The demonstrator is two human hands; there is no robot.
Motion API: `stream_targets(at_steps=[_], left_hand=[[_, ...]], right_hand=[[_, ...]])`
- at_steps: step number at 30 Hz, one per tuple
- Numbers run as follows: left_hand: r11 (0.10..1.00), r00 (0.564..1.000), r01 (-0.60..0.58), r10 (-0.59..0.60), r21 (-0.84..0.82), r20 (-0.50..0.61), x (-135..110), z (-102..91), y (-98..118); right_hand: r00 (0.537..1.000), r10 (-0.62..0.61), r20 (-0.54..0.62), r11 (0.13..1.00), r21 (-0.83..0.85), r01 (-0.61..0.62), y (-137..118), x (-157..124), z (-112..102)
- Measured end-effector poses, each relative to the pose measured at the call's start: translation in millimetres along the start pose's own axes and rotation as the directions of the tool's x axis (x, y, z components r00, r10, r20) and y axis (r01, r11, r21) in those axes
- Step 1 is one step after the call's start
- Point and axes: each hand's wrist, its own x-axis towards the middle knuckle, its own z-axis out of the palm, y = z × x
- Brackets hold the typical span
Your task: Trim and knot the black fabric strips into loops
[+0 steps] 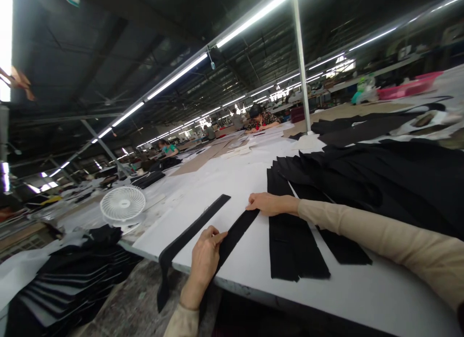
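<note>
A black fabric strip point(237, 231) lies slantwise on the white table point(250, 271), its near end going over the front edge. My right hand point(266, 204) pinches its far end. Lower down, my left hand point(206, 252) has thumb and fingers closed on the strip's left edge. To the left, a second black strip point(192, 228) lies roughly parallel, its near end hanging off the table. Wider black fabric pieces point(293, 245) lie flat to the right, partly under my right forearm.
A heap of black fabric point(409, 182) covers the table's right side. A white fan point(123, 204) stands at the left edge. Lower left are stacked black and white layers point(65, 284). A metal pole point(301, 66) rises behind; a pink basket point(409, 88) sits far right. Other people work farther back.
</note>
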Motion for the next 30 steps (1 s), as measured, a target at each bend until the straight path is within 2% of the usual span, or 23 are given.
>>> stream_targets(at_steps=[4,7,11,14,16,18,20,23,26,30], left_hand=[[0.992,0.998,-0.059,0.06,0.11,-0.009,-5.3,-2.9,-1.0],[0.98,0.995,-0.104,0.104,0.172,0.006,-8.6,-2.2,-2.0],[0.983,0.996,-0.088,0.085,0.159,0.021,-10.4,-1.7,-1.5],[0.988,0.999,-0.019,0.014,0.154,0.036,-4.2,-2.3,5.2],[0.984,0.999,0.02,-0.028,0.178,0.041,6.2,-1.1,13.8],[0.98,0.998,0.042,-0.051,0.197,0.04,20.8,2.3,24.9],[0.982,0.998,0.053,-0.059,0.182,0.031,36.6,7.5,36.3],[0.991,0.998,0.059,-0.061,0.123,0.017,52.9,14.5,46.6],[0.994,0.996,0.09,-0.09,0.066,0.006,51.3,14.6,42.7],[0.991,0.991,0.135,-0.135,-0.012,0.01,29.6,5.2,26.4]], right_hand=[[0.999,-0.029,0.022,0.998,-0.052,0.03,-11.7,3.7,1.9],[0.995,-0.09,0.041,0.996,-0.023,0.091,-18.7,6.4,3.7],[0.993,-0.107,0.047,0.994,-0.017,0.108,-16.1,5.0,3.2],[0.998,0.065,0.019,0.995,-0.073,-0.064,-6.5,1.5,-1.0],[0.975,0.207,-0.086,0.969,-0.115,-0.216,-0.7,0.1,-5.1],[0.953,0.236,-0.191,0.959,-0.114,-0.26,1.7,1.3,-8.1],[0.968,0.134,-0.213,0.986,-0.066,-0.151,0.7,5.2,-7.3],[0.984,0.006,-0.181,0.999,0.038,0.001,-1.8,12.7,3.3],[0.985,0.03,-0.17,0.995,0.095,-0.014,0.5,16.5,16.5],[0.989,0.04,-0.142,0.989,0.149,-0.018,7.0,16.3,21.6]])
